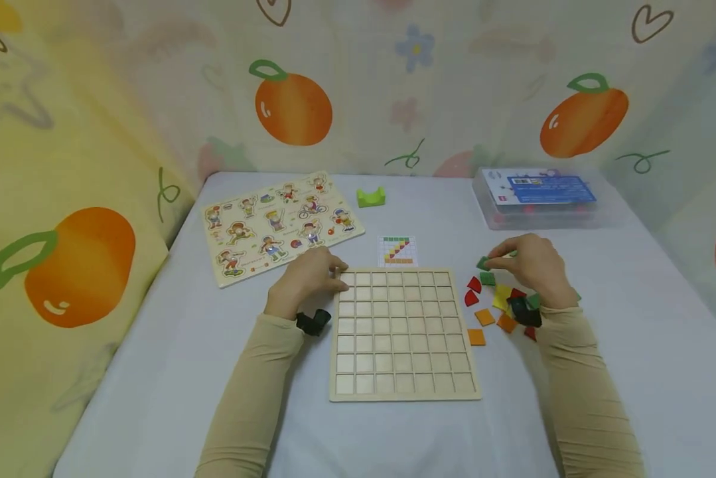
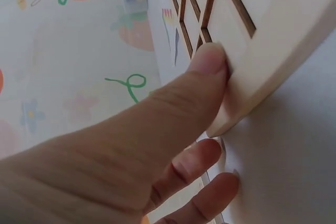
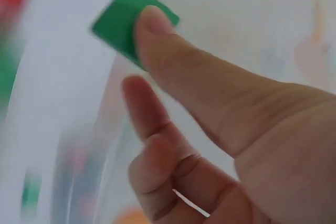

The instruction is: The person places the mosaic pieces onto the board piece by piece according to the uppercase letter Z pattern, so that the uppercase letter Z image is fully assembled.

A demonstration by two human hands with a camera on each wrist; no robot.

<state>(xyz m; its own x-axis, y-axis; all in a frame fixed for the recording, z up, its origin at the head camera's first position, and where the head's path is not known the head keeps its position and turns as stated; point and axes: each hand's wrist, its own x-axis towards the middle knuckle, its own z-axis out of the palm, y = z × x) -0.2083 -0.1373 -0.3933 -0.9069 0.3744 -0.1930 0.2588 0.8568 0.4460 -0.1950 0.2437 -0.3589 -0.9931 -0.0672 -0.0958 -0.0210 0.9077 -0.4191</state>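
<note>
A wooden grid board [image 1: 405, 325] with bare square cells lies at the middle of the table. My left hand [image 1: 310, 277] holds it at its far left corner. In the left wrist view the thumb [image 2: 207, 64] presses on the frame, with other fingers at the board's side. Right of the board, my right hand [image 1: 533, 265] pinches a green square tile [image 3: 118, 24] by thumb and finger, above the loose tiles. Below it lie another green tile [image 1: 487, 279], red quarter-round pieces [image 1: 471, 299], yellow tiles [image 1: 501, 296] and orange tiles [image 1: 476, 337], some hidden by the wrist.
A small pattern card [image 1: 397, 251] with a coloured grid lies just beyond the board. A wooden picture puzzle [image 1: 280, 226] is at the back left, beside a light green curved block [image 1: 371, 197]. At the back right stands a clear plastic box [image 1: 539, 199] with a blue label.
</note>
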